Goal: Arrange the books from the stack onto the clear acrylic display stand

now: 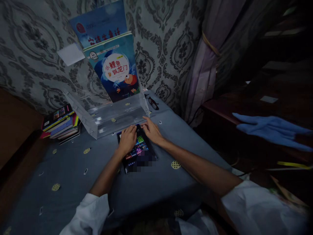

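Note:
A dark book (134,151) with colourful pictures on its cover lies on the cloth-covered table (97,182). My left hand (128,138) rests flat on the upper left part of its cover, fingers stretched out. At the book's upper right edge is my right hand (151,130), its fingers apart and its thumb side near the cover. Just beyond the hands stands a clear plastic rack (117,117). A children's book (117,70) with a blue-green cover stands upright at the rack, with a taller blue book (100,24) behind it.
A stack of books (63,124) sits left of the rack. Eyeglasses (153,103) lie to its right, near the patterned wall. A purple curtain (201,71) hangs beyond the table's right side. Blue gloves (271,129) lie on a dark surface at the far right.

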Motion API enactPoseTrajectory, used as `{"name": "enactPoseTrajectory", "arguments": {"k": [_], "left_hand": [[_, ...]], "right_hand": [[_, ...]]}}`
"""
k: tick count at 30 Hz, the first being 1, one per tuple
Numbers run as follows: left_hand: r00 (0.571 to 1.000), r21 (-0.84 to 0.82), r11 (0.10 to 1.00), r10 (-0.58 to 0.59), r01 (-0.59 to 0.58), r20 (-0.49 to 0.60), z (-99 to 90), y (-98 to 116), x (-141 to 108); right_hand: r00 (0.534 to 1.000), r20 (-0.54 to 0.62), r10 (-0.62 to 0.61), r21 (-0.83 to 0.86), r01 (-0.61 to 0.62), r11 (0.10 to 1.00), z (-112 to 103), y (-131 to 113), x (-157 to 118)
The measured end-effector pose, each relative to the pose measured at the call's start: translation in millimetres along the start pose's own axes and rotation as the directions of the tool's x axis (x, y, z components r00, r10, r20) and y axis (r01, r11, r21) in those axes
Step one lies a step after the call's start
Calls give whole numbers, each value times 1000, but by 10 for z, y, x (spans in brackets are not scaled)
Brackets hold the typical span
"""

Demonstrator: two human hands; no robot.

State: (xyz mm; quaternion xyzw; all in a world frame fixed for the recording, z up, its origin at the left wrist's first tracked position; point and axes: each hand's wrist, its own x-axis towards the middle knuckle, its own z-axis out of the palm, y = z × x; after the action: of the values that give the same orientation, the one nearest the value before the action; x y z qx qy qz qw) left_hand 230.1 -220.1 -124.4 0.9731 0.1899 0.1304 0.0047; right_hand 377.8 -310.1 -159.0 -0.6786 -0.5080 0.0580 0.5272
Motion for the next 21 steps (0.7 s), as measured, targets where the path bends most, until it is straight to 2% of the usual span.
{"name": "enactPoseTrajectory", "arguments": {"k": [6, 12, 21], "left_hand": [[999, -7, 999, 45, -45, 19, 56, -21, 118], [998, -25, 998, 63, -63, -20, 95, -41, 119], [990, -81, 989, 115, -121, -78, 40, -41, 103]], "right_hand": [[1000, -8, 13, -10, -13, 1000, -24, -77, -8], [1000, 24, 11, -50, -9, 999, -52, -140, -9], [995, 104, 2, -49, 3, 999, -29, -65, 17]]}}
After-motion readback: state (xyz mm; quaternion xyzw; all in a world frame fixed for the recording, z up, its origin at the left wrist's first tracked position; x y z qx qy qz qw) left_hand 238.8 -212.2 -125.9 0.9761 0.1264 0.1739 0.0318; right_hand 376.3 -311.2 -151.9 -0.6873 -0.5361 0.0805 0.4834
